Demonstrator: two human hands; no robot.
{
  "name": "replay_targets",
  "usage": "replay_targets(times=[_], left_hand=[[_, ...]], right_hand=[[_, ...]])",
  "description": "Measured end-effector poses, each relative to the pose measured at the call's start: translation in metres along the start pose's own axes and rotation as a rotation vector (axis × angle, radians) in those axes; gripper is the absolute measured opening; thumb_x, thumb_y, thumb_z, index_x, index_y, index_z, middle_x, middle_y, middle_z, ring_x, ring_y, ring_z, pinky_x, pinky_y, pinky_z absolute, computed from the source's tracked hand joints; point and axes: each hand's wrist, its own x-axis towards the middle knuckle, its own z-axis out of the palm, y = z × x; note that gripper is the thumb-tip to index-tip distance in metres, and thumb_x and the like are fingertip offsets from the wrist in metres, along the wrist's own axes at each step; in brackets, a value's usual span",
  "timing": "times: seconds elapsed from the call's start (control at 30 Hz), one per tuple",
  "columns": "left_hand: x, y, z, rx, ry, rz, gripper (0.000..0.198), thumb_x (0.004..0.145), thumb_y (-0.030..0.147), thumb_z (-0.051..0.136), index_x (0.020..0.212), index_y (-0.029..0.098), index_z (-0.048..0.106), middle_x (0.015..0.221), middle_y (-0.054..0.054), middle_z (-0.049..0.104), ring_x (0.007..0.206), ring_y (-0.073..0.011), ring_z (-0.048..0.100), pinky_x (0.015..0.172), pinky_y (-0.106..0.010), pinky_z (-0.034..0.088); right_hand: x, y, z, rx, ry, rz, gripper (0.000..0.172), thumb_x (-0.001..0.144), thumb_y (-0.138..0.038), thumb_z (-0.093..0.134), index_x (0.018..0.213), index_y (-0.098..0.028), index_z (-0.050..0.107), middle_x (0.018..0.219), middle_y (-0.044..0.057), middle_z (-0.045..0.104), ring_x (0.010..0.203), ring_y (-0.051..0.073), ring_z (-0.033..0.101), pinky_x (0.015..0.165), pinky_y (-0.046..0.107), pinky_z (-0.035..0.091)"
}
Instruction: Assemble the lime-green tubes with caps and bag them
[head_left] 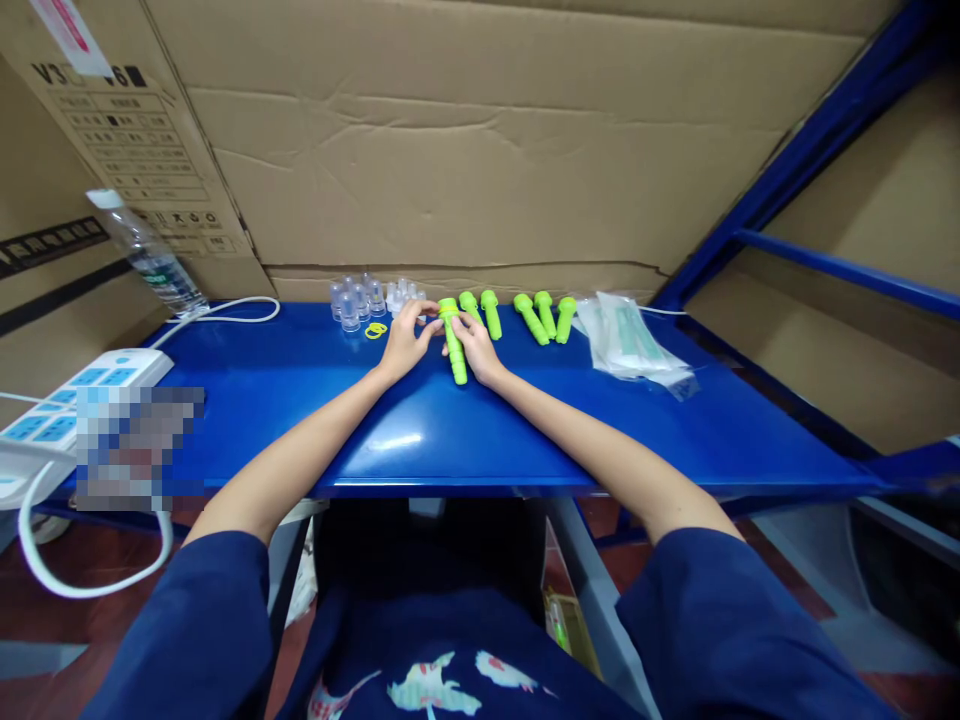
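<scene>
Blue tabletop (525,440); lime-green tube (457,364), ridged, wider-headed.

I can't tell what the pixelated patch (140,448) hides; the power strip (52,420) leaves my view at the left edge. The right hand (478,348) covers part of the green tube (458,366), and the carton print (135,150) is too small to read.

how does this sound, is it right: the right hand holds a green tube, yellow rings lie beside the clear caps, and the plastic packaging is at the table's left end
Not quite: the head view shows the plastic packaging toward the table's right end. The right hand does hold a green tube, and yellow rings do lie beside the clear caps.
</scene>
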Motion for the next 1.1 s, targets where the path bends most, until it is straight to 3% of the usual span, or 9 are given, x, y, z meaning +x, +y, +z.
replay_targets(times=[0.13, 0.27, 0.57, 0.83, 1.1], left_hand=[[0.001, 0.003, -0.002, 0.026, 0.001, -0.046, 0.014, 0.088, 0.018, 0.066, 0.101, 0.018, 0.062, 0.101, -0.006, 0.070, 0.093, -0.0178, 0.067, 0.081, -0.030, 0.053], [0.003, 0.006, -0.005, 0.047, -0.015, -0.062, 0.010, 0.089, 0.017, 0.066, 0.097, 0.019, 0.062, 0.096, -0.004, 0.071, 0.090, -0.0169, 0.066, 0.079, -0.029, 0.051], [0.005, 0.020, -0.007, 0.097, -0.020, 0.012, 0.007, 0.093, 0.025, 0.063, 0.091, 0.019, 0.062, 0.093, -0.004, 0.069, 0.085, -0.0167, 0.063, 0.077, -0.030, 0.049], [0.005, 0.017, -0.005, 0.094, -0.051, 0.032, 0.013, 0.089, 0.026, 0.069, 0.095, 0.019, 0.060, 0.096, -0.004, 0.066, 0.088, -0.0171, 0.061, 0.078, -0.030, 0.049], [0.003, 0.013, -0.008, 0.079, -0.038, -0.017, 0.012, 0.092, 0.030, 0.066, 0.092, 0.019, 0.062, 0.085, -0.002, 0.070, 0.077, -0.0156, 0.064, 0.076, -0.029, 0.050]], right_hand=[[-0.002, 0.001, 0.003, 0.040, -0.036, 0.001, 0.048, 0.086, -0.067, 0.061, 0.098, -0.021, 0.051, 0.073, -0.001, 0.066, 0.044, 0.010, 0.053, 0.043, 0.024, 0.043], [-0.005, -0.002, 0.006, 0.012, -0.054, 0.002, 0.044, 0.080, -0.056, 0.071, 0.097, -0.022, 0.049, 0.073, -0.004, 0.066, 0.042, 0.007, 0.049, 0.041, 0.023, 0.040], [-0.015, -0.017, 0.011, -0.087, -0.135, 0.011, 0.048, 0.070, -0.041, 0.076, 0.099, -0.023, 0.042, 0.070, -0.007, 0.067, 0.043, 0.009, 0.051, 0.044, 0.025, 0.044], [-0.013, -0.013, 0.010, -0.053, -0.128, -0.003, 0.045, 0.072, -0.034, 0.066, 0.102, -0.026, 0.033, 0.051, -0.014, 0.053, 0.039, 0.013, 0.052, 0.041, 0.024, 0.043], [-0.013, -0.014, 0.010, -0.039, -0.130, 0.004, 0.045, 0.071, -0.034, 0.064, 0.105, -0.025, 0.037, 0.069, -0.008, 0.068, 0.039, 0.011, 0.053, 0.040, 0.026, 0.045]])
